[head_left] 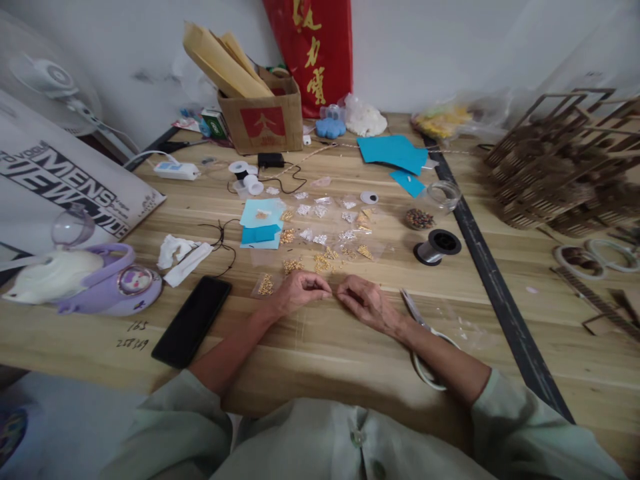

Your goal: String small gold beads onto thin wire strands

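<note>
My left hand [299, 291] and my right hand [367, 303] rest on the wooden table [320, 360], fingertips pinched and nearly meeting. Whatever is between them is too small to make out. Just beyond them lie several small clear bags of gold and silver beads [325, 233]. One bag of gold beads [265, 285] sits beside my left hand. Scissors [425, 333] lie under my right forearm.
A black phone [193, 320] lies at the left, with a purple fan [100, 280] and a crumpled tissue [175, 252] beyond it. A wire spool [436, 246], a glass jar [443, 196], blue paper [393, 153] and a cardboard box [263, 117] stand farther back. Wooden lattice pieces [560, 167] fill the right.
</note>
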### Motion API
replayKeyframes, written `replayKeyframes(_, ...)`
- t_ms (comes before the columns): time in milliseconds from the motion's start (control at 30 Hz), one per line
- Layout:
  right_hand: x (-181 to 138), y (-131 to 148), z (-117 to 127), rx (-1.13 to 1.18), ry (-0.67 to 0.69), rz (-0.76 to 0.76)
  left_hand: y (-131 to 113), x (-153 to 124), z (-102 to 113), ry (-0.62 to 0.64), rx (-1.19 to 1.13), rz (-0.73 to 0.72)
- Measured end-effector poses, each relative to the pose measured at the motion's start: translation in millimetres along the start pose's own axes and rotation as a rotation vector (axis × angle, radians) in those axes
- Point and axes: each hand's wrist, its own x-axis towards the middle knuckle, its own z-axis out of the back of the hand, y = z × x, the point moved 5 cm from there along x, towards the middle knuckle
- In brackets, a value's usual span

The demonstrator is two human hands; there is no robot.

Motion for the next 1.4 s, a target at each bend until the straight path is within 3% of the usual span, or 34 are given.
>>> replayKeyframes(467, 1.0, 2.6, 1.4, 0.021, -0.004, 0.000, 3.1, 0.9, -1.4, 0.011, -0.097, -0.013)
replayKeyframes(1400, 1.4, 4.1, 0.4, 0.010, 0.014, 0.067, 5.9, 1.5, -2.8, 0.026, -0.073, -0.005)
